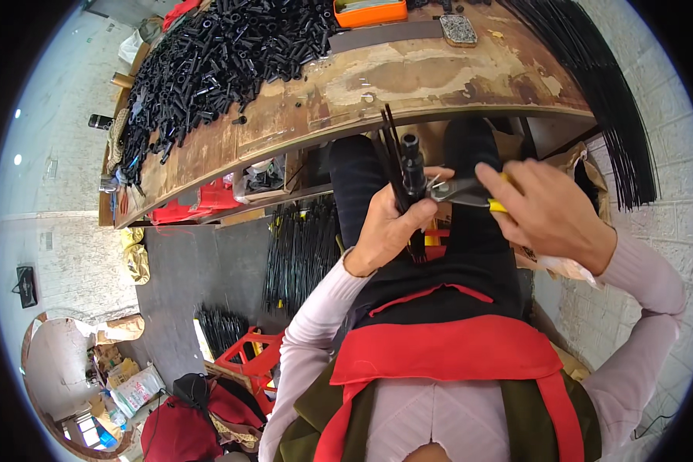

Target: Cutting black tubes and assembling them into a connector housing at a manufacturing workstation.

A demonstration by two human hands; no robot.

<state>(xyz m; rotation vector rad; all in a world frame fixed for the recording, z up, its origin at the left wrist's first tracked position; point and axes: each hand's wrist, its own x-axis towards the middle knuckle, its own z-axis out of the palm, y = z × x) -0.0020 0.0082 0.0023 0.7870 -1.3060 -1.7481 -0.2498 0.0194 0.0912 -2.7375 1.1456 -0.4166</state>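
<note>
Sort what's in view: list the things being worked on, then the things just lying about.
In use:
left hand holding black rods and a black tube
right hand holding pliers

Lying about:
pile of tubes
orange tray
bench
red crate

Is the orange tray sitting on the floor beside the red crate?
No, the orange tray sits on the worn wooden workbench, at its far edge next to the heap of black tubes.

Black tubes [215, 58] on a worn brown bench [408, 85]; yellow-handled pliers [470, 192]; orange tray [369, 11]; red apron [446, 350].
</note>
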